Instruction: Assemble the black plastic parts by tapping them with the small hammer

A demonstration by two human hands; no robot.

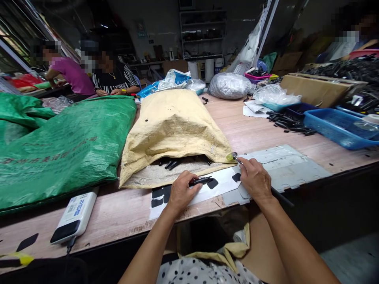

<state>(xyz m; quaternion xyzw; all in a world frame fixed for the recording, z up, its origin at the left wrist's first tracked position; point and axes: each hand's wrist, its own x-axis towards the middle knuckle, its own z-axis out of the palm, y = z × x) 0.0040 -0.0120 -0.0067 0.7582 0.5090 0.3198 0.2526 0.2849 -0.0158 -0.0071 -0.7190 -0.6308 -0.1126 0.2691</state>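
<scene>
One wood-look tbl [225,118], L fingers [189,176] pinching blk parts [202,180], R fingers [246,162] gripping mallet [231,156], shelves [203,40], dim rm [160,23]

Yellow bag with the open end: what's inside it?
Some slim black pieces show at the open mouth of the yellow bag. Whatever lies deeper is hidden under its top side.

A wood-grain tabletop [233,124] is lying smooth under woven plastic and paper.
The yellow sack [177,136] is looking coarse-woven, creased and mostly matt. Left of it, the green sack [71,138] is shining like slick plastic; in front of it, the white sheet [225,182] is appearing paper-smooth, and the slim black piece [203,180] is gleaming like plastic. Right of the yellow sack, the blue tray [334,134] is showing smooth, glossy plastic.
</scene>
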